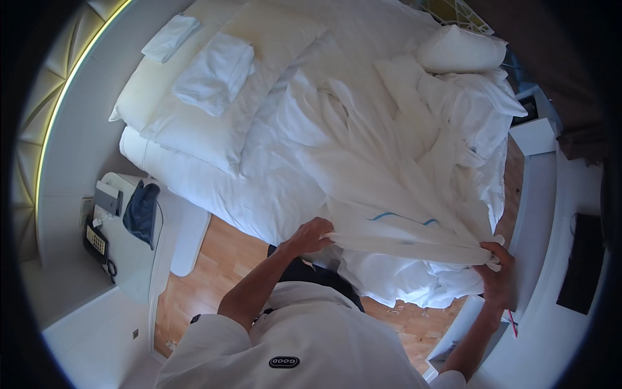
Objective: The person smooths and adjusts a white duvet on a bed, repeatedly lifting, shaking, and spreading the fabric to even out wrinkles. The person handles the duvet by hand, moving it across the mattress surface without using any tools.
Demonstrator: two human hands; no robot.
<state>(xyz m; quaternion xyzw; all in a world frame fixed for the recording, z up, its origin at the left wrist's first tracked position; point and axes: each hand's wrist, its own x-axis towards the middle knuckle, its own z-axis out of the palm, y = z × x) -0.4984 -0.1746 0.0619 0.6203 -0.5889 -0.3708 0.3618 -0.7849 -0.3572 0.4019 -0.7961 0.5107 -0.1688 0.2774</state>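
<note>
My left hand (311,237) pinches one end of an edge of a white duvet (379,189) at the near side of the bed. Gripping the other end of that edge, my right hand (496,272) has the cloth bunched in its fist. Between both hands the edge is drawn fairly straight. Just above it, blue ribbon ties (383,216) show on the fabric. More crumpled white bedding (408,279) hangs below the edge towards the floor. The duvet spreads in loose folds over the white-sheeted bed (262,204).
Pillows (194,146) with folded white linens (214,73) lie at the bed's left. Another pillow (461,48) rests at far right. A bedside table (133,262) holds a telephone (95,243) and a dark cloth (141,211). A wall-mounted black screen (580,265) is at right.
</note>
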